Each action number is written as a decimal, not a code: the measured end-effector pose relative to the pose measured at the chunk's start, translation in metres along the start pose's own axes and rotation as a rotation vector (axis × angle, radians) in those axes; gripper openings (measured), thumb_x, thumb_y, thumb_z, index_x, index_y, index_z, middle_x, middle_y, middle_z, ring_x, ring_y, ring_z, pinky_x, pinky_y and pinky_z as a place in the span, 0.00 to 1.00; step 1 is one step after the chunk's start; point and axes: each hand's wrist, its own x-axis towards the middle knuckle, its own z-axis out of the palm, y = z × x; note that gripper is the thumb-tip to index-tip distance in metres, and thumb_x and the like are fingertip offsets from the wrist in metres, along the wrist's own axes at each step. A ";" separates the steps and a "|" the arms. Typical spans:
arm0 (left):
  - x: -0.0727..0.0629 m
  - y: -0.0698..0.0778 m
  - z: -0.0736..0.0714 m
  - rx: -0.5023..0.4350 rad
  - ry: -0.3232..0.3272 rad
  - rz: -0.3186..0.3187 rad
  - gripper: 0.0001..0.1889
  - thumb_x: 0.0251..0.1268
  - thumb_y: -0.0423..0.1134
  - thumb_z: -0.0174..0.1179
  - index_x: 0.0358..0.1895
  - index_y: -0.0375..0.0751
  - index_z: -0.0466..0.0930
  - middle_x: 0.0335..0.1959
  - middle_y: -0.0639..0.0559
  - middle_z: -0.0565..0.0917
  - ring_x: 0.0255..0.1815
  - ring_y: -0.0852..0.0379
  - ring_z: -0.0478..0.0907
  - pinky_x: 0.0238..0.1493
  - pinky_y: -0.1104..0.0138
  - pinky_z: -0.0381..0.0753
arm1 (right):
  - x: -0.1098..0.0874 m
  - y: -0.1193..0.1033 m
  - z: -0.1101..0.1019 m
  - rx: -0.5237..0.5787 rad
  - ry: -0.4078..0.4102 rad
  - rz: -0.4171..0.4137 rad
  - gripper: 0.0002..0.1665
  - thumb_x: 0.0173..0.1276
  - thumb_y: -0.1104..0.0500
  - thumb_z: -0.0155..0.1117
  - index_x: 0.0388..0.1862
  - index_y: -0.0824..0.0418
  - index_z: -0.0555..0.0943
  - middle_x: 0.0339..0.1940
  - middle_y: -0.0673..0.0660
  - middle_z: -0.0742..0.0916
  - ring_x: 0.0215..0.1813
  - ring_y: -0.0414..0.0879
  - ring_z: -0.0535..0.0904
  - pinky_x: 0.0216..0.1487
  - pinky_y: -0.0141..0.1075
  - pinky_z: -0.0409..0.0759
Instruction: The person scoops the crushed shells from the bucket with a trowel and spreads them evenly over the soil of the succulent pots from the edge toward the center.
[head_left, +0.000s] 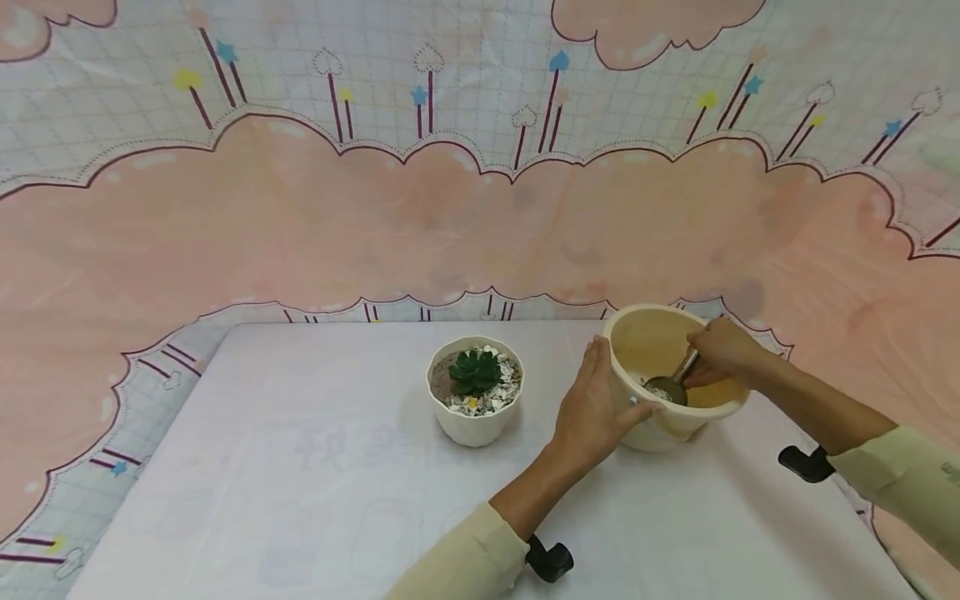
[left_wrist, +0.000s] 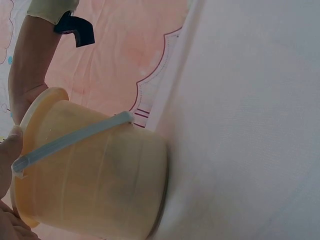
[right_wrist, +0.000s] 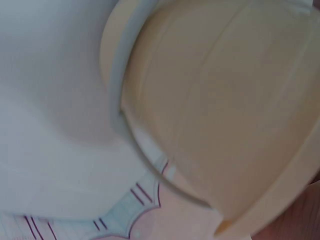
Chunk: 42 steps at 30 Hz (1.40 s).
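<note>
A cream plastic bucket (head_left: 641, 333) with a grey handle (left_wrist: 75, 137) stands tilted at the table's right side. My left hand (head_left: 592, 408) grips its rim from the left, thumb over the near edge and fingers along the far side. Inside the bucket, my right hand (head_left: 723, 350) holds a metal spoon (head_left: 671, 389) by its handle, bowl down, with whitish bits in it. Left of the bucket sits a white scalloped pot (head_left: 472, 429) holding a green succulent (head_left: 475, 372). White pebbles (head_left: 498, 396) cover part of its surface; brownish soil shows at the left.
A white-covered table (head_left: 300, 467) carries the pot and bucket. Behind it hangs a pink and white patterned cloth (head_left: 420, 217). Black wrist mounts (head_left: 551, 562) stick out from both sleeves.
</note>
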 end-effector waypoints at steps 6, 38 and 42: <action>-0.003 0.002 0.002 0.000 -0.022 -0.014 0.59 0.62 0.60 0.75 0.85 0.35 0.49 0.84 0.39 0.58 0.82 0.52 0.58 0.71 0.60 0.73 | 0.000 0.003 0.014 0.242 -0.044 0.095 0.28 0.88 0.61 0.33 0.62 0.92 0.60 0.34 0.73 0.86 0.30 0.52 0.90 0.39 0.38 0.89; -0.001 0.002 -0.002 0.048 -0.017 0.000 0.58 0.61 0.62 0.74 0.85 0.38 0.51 0.83 0.44 0.61 0.77 0.54 0.67 0.66 0.62 0.78 | 0.013 0.008 0.004 0.340 -0.187 0.017 0.24 0.90 0.60 0.34 0.51 0.83 0.71 0.33 0.66 0.89 0.36 0.53 0.91 0.45 0.43 0.89; -0.002 0.002 -0.002 0.066 -0.012 0.003 0.58 0.62 0.63 0.74 0.85 0.37 0.51 0.82 0.43 0.62 0.77 0.53 0.68 0.65 0.62 0.79 | 0.014 0.007 0.001 0.363 -0.225 0.026 0.24 0.90 0.60 0.34 0.50 0.81 0.72 0.35 0.67 0.89 0.38 0.54 0.92 0.46 0.44 0.89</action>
